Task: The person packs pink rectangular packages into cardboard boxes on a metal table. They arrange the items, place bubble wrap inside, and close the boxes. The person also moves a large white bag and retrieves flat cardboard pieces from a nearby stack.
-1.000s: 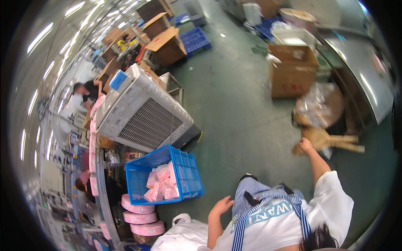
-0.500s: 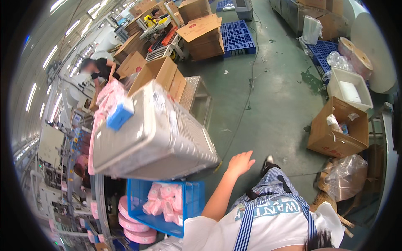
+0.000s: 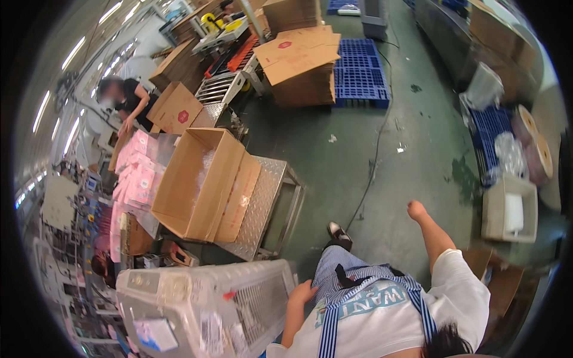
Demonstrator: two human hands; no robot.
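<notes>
My left hand (image 3: 303, 293) hangs low at my left side, between my striped trousers and a grey plastic-cased machine (image 3: 197, 286). Its fingers look loosely apart, and nothing shows in it. My right hand (image 3: 416, 210) swings out ahead on the right over the green floor. Its fingers are curled closed, with nothing visible in them. A blue-and-white packet (image 3: 156, 334) lies on the machine's casing. Past the machine, an open cardboard box (image 3: 194, 185) rests at a metal tread-plate stand (image 3: 262, 179). Pink packs (image 3: 136, 173) are piled to the left of that box.
One foot (image 3: 338, 232) is forward on the floor. A dark cable (image 3: 373, 161) runs along it. Flattened cartons (image 3: 298, 59) and a blue pallet (image 3: 361, 71) stand ahead. At right are a white bin (image 3: 508, 209) and film rolls (image 3: 532, 143). A co-worker (image 3: 128, 98) leans over the packs.
I have moved forward: the grey machine has slid back to the lower left, and the blue crate has left view. My left hand has dropped back; my right hand has come into view.
</notes>
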